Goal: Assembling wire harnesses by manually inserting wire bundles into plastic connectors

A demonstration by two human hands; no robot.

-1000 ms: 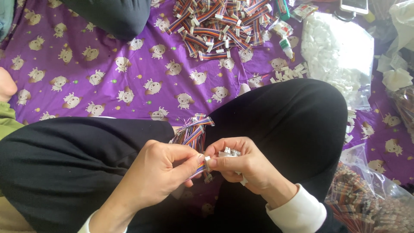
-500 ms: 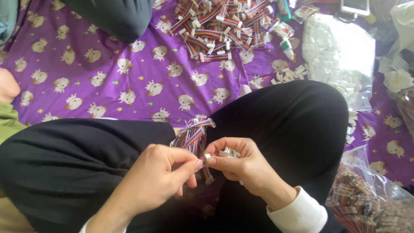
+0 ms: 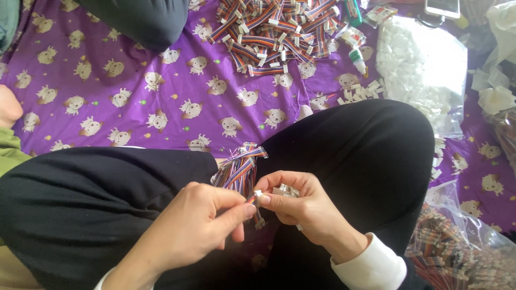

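Low in the centre of the frame, a small white connector (image 3: 258, 194) is pinched between the closed fingertips of the left hand (image 3: 196, 228) and the right hand (image 3: 298, 207). A bundle of rainbow ribbon wires (image 3: 240, 171) is lain on the lap just above, touching the fingers.

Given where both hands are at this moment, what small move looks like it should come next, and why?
Probably a short push of the ribbon cable end into the white connector. The left hand pinches the striped cable at its tip, the right hand holds the small white piece against it, and the two meet at the fingertips. Whether it is already seated is too small to tell.
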